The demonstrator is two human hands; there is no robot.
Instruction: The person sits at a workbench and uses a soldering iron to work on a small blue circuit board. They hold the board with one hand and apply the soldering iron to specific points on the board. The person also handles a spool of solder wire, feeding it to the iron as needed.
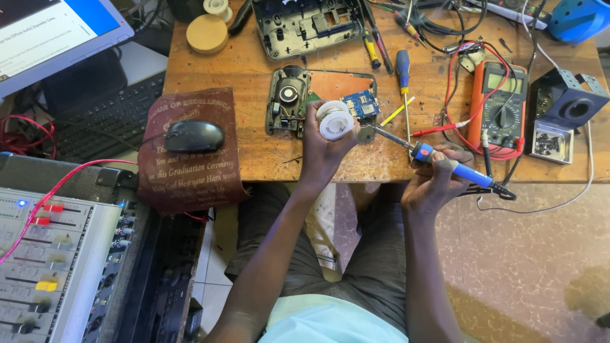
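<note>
The left hand (323, 147) is closed around one white plastic spool of solder wire (334, 119), fingers wrapped behind it and the round face turned up toward the camera. The right hand (437, 179) is curled tight on the blue handle of one soldering iron (438, 160), whose metal tip points left and ends just beside the spool, over the near edge of the opened device.

That device, one dark grey opened plastic casing (289, 101) with a round speaker in it, lies on the worn wooden table (254, 63) right under the spool; a small blue circuit board (361, 103) sits in it, just right of the spool. A second, emptier grey casing half (305, 25) lies farther back.

To the right, one orange-cased digital multimeter (502, 105) lies with red and black leads looped around it, and one blue metal soldering iron stand (565, 111) sits beyond that. One blue-and-yellow screwdriver (403, 73) lies between the board and the meter.

To the left, one black computer mouse (194, 135) rests on a maroon printed cloth (190, 152), near one black keyboard (101, 121) and one grey audio mixer (57, 260).
</note>
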